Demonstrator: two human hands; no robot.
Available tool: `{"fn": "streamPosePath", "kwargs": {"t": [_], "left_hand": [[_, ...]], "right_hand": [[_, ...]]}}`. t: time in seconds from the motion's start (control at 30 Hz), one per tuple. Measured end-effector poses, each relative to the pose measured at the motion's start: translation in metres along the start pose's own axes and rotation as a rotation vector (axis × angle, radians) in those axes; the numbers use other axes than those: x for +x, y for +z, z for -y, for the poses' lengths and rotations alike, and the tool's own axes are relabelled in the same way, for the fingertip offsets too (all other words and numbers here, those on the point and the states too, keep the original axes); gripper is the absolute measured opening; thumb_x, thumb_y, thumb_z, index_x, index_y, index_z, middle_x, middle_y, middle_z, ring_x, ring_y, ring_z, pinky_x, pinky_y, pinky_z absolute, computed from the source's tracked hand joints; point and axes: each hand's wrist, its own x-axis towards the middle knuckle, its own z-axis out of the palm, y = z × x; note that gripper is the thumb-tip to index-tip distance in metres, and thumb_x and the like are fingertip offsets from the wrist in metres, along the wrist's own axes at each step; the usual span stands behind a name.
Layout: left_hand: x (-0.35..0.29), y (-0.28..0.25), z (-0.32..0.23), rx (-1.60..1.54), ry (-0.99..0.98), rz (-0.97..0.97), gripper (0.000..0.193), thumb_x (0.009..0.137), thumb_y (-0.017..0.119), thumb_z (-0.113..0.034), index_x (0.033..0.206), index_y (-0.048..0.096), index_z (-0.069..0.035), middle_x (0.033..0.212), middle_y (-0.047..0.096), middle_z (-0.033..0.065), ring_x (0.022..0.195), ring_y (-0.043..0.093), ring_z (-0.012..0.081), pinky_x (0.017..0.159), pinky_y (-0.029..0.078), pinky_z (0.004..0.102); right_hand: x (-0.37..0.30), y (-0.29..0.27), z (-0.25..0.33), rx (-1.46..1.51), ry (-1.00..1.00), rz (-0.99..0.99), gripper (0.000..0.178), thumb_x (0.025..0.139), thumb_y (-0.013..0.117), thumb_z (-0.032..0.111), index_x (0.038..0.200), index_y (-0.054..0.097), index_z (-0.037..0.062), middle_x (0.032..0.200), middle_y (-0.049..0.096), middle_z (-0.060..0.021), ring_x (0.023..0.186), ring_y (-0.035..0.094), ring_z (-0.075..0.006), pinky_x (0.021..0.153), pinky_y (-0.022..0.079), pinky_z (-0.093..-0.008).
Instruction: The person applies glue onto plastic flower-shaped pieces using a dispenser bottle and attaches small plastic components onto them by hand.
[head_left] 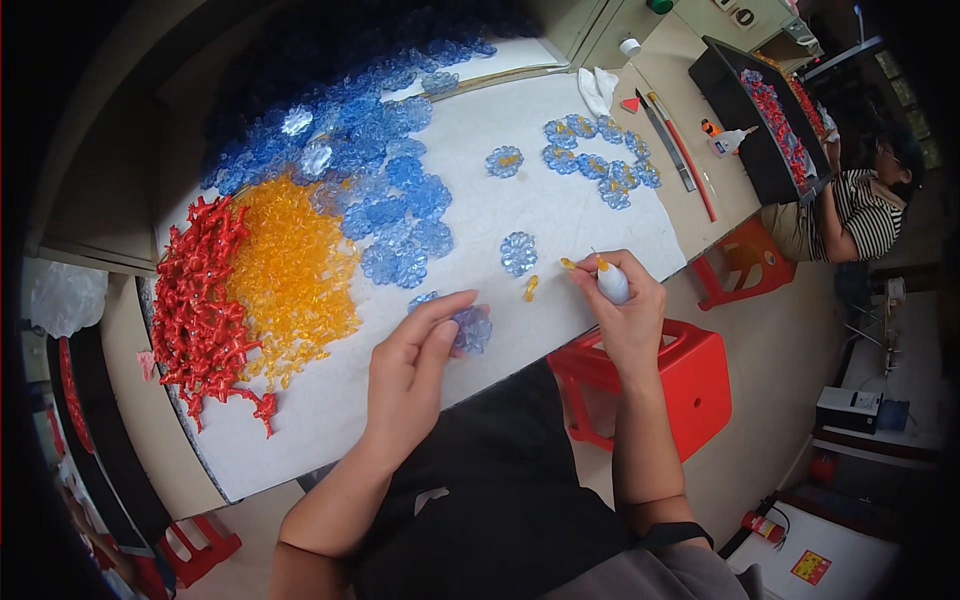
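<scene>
My left hand (412, 362) pinches a clear blue flower-shaped plastic piece (472, 330) near the table's front edge. Another blue piece shows partly behind its fingers. In my right hand (632, 315) is a small white glue bottle (613, 285), its thin nozzle pointing up. A small yellow plastic piece (568, 264) sits at that hand's fingertips. Between the hands, a single blue flower piece (518, 253) lies flat on the white sheet, with loose yellow pieces (530, 288) just below it. Farther off rests a blue flower with yellow on it (505, 161).
Heaps of blue flowers (385, 200), yellow pieces (290, 270) and red branched pieces (205, 300) cover the left. Several yellow-centred flowers (590, 165) form a group at the far right, near tweezers (668, 140) and another glue bottle (732, 140). Red stools (690, 390) stand below; a person sits beyond.
</scene>
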Motion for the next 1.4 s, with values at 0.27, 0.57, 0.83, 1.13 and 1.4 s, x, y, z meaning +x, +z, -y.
{"fn": "streamPosePath", "kwargs": {"t": [0.27,0.57,0.83,1.13,1.4], "left_hand": [[0.049,-0.012,-0.017,0.882,0.527,0.03,0.022,0.076,0.059,-0.006,0.097,0.059,-0.003,0.091,0.058,0.012,0.086,0.053,0.0241,0.074,0.043,0.033],[0.172,-0.005,-0.019,0.986,0.429,0.201,0.042,0.067,0.069,-0.02,0.105,0.056,-0.006,0.103,0.052,0.011,0.095,0.051,0.025,0.083,0.042,0.0321],[0.175,0.003,-0.021,0.944,0.385,0.259,0.042,0.065,0.071,-0.011,0.104,0.055,-0.009,0.094,0.055,0.0076,0.077,0.054,0.0175,0.073,0.044,0.0271],[0.112,0.024,-0.041,0.395,0.348,0.203,0.041,0.067,0.068,0.0,0.104,0.053,-0.004,0.086,0.06,0.0049,0.062,0.057,0.0086,0.06,0.047,0.0225],[0.074,0.026,-0.036,0.199,0.28,0.146,0.034,0.075,0.063,-0.002,0.107,0.051,-0.001,0.092,0.059,0.0102,0.076,0.062,0.0139,0.067,0.049,0.0236]], "right_hand": [[0.016,-0.007,-0.005,-0.024,-0.006,0.082,0.013,0.07,0.068,0.007,0.076,0.058,0.0004,0.074,0.06,-0.0099,0.065,0.058,-0.0183,0.06,0.044,-0.0251],[0.024,-0.01,-0.004,0.277,0.103,0.133,0.01,0.071,0.065,0.002,0.077,0.058,-0.0004,0.077,0.059,-0.0066,0.071,0.056,-0.0129,0.066,0.043,-0.0241],[0.032,-0.002,-0.006,0.425,0.092,0.144,0.011,0.071,0.065,0.001,0.078,0.057,-0.0005,0.077,0.059,-0.0066,0.073,0.057,-0.0125,0.067,0.043,-0.0231],[0.042,0.016,0.019,0.763,0.159,0.034,0.016,0.075,0.063,0.003,0.088,0.056,0.0002,0.082,0.059,-0.0038,0.078,0.054,-0.0087,0.07,0.043,-0.0216],[0.028,0.012,0.032,0.839,0.206,0.142,0.015,0.077,0.061,0.002,0.09,0.056,-0.0008,0.08,0.059,-0.0037,0.071,0.054,-0.0062,0.063,0.044,-0.0198]]}}
